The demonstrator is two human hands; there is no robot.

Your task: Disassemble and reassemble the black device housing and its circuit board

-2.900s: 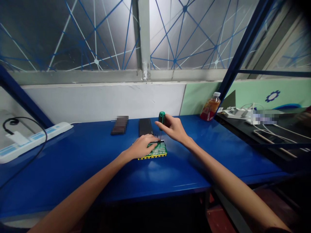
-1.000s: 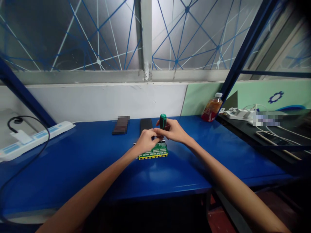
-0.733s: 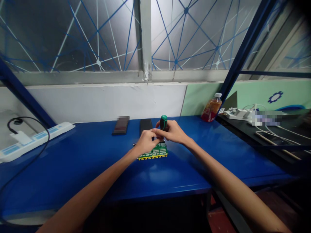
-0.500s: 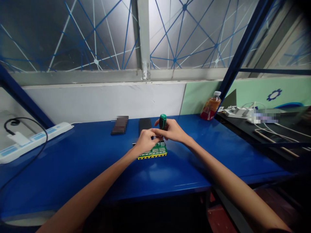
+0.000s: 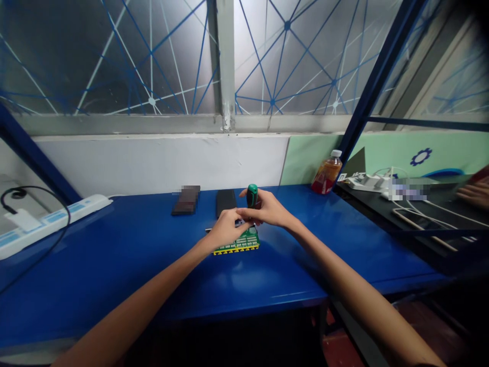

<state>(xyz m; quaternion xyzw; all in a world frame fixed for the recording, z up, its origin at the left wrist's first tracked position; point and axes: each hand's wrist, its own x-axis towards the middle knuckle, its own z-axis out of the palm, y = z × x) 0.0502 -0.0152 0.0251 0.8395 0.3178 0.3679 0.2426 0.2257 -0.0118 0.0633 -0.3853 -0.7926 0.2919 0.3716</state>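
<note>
A blue table [image 5: 179, 285] comes toward the person, in front of the green board; the board [image 5: 250, 241] lies on the table, with its yellow toothed edge [image 5: 236, 251] on the near side; the left hand [image 5: 226, 228] is over the left part of the board, and its thumb and pointing finger come close together above it; I cannot tell if they pinch something, because the fingers hide that spot; the right hand [image 5: 270, 208] is above the far right part of the board, its fingers wrapped tight around a green and black screwdriver [image 5: 252, 195]; the screwdriver stands nearly straight up, handle on top; its tip is hidden, so I cannot tell if it touches the board; the two hands meet at their fingers.

Just behind the board is a flat black thing [image 5: 226, 203]; behind it and to the left is a dark flat thing [image 5: 186, 200], partly blurred; well to the left of the board is a white power strip [image 5: 82, 207]; far behind the board, to the right, is a bottle [image 5: 327, 174] with a white cap; farther right is another person's hand [image 5: 474, 193].
</note>
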